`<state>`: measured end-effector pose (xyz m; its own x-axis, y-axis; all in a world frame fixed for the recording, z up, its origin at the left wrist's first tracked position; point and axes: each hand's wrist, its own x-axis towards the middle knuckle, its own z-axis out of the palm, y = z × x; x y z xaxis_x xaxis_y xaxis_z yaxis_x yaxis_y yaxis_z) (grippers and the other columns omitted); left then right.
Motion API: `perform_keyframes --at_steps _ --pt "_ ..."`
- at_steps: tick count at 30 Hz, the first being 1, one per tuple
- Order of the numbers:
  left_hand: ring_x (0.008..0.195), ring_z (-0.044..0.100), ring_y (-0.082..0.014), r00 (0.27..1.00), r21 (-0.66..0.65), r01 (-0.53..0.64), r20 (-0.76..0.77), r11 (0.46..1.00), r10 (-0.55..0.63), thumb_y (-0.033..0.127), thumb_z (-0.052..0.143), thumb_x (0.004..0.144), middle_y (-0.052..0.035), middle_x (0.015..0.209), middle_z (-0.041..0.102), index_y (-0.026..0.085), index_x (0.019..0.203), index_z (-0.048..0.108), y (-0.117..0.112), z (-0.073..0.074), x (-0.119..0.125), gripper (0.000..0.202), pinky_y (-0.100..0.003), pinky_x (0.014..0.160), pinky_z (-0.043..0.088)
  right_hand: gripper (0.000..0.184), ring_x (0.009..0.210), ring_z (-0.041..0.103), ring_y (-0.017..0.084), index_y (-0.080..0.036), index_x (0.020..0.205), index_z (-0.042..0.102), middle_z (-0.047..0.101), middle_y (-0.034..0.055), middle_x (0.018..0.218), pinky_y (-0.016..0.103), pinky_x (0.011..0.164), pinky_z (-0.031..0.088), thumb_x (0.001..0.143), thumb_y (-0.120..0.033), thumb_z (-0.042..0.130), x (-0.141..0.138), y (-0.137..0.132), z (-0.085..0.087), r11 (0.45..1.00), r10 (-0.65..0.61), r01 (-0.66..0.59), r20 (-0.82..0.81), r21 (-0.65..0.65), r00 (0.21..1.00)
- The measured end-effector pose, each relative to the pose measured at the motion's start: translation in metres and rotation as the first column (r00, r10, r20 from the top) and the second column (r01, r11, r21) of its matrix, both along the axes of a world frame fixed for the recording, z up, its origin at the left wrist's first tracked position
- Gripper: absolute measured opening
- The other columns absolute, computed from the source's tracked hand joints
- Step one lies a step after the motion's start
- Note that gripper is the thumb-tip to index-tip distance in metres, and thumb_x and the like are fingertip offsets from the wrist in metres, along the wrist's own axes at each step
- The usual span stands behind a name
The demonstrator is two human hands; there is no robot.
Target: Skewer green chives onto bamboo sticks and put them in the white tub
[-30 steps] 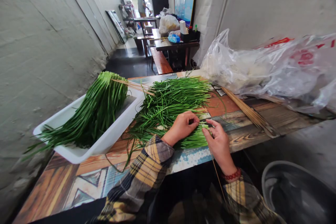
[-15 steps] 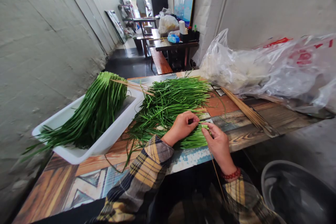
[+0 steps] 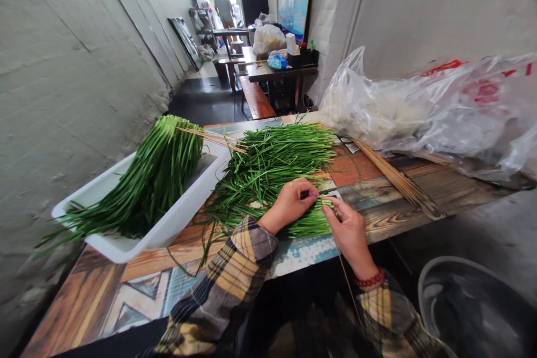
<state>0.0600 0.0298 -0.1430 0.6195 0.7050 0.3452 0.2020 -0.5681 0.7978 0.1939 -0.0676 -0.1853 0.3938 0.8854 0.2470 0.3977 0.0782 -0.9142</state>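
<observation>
My right hand [image 3: 349, 230] is closed around a thin bamboo skewer [image 3: 347, 279], whose lower length slants down toward my sleeve. Cut chive ends sit at its fingertips, seemingly threaded on the skewer. Close by on the left, my left hand [image 3: 291, 204] pinches a green chive stalk near the skewer's tip; the tip itself is hard to make out. Under both hands lies a row of chives [image 3: 308, 225]. Beyond them spreads a larger pile of loose chives [image 3: 285, 151]. A thick bunch of chives on skewers [image 3: 168, 162] rests in a white plastic tray [image 3: 155, 246] at the left.
Spare bamboo skewers [image 3: 388, 176] lie at the right of the wood-patterned table [image 3: 79, 302]. Behind them are clear plastic bags [image 3: 419, 106]. A grey tub [image 3: 474, 307] stands below at the right. Farther off are a table [image 3: 262, 71], a bench [image 3: 257, 98] and a person [image 3: 224, 5].
My hands, the skewer and the chives look practically unmoved. In the background, the person has shifted slightly to the left.
</observation>
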Motion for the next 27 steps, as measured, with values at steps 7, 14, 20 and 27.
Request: perform_keyframes --at_steps 7,14,20,27 --pt "0.068 0.054 -0.0112 1.0 0.001 0.003 0.003 1.0 -0.003 0.004 0.056 0.073 -0.001 0.07 0.059 0.013 0.068 0.063 0.0006 -0.0001 0.0003 0.013 -0.022 0.065 0.042 0.027 0.094 0.069 0.024 -0.019 0.102 0.069 0.073 0.0078 0.101 0.037 0.084 0.052 0.086 -0.036 0.055 -0.0005 -0.0016 0.0037 1.0 -0.005 0.005 0.048 0.001 0.999" --pt "0.069 0.056 -0.0119 1.0 0.004 0.015 0.016 1.0 -0.015 0.005 0.056 0.074 -0.0015 0.071 0.061 0.014 0.068 0.063 0.001 -0.0017 0.0004 0.013 -0.023 0.066 0.043 0.028 0.091 0.069 0.024 -0.019 0.1 0.069 0.073 0.0082 0.097 0.036 0.083 0.053 0.085 -0.038 0.055 0.0001 -0.0004 0.0006 1.0 0.005 -0.005 0.013 0.001 1.0" --pt "0.068 0.055 -0.0119 0.999 0.027 0.031 0.024 0.999 -0.032 0.005 0.057 0.074 -0.0011 0.069 0.06 0.014 0.066 0.062 0.0021 -0.0029 0.0007 0.013 -0.023 0.066 0.042 0.029 0.086 0.069 0.023 -0.017 0.099 0.067 0.073 0.0084 0.095 0.034 0.079 0.053 0.085 -0.04 0.055 0.0 0.0005 -0.0002 1.0 0.017 -0.017 0.001 -0.02 1.0" --pt "0.067 0.053 -0.0115 0.999 0.047 0.039 0.031 0.998 -0.041 0.001 0.055 0.071 -0.0004 0.068 0.058 0.014 0.064 0.059 0.0026 -0.0032 0.0014 0.016 -0.023 0.066 0.042 0.044 0.055 0.053 0.015 -0.015 0.123 0.058 0.059 -0.0013 0.064 0.027 0.058 0.043 0.085 -0.037 0.055 -0.0011 -0.001 0.0076 0.997 -0.057 0.064 0.147 -0.045 0.988"
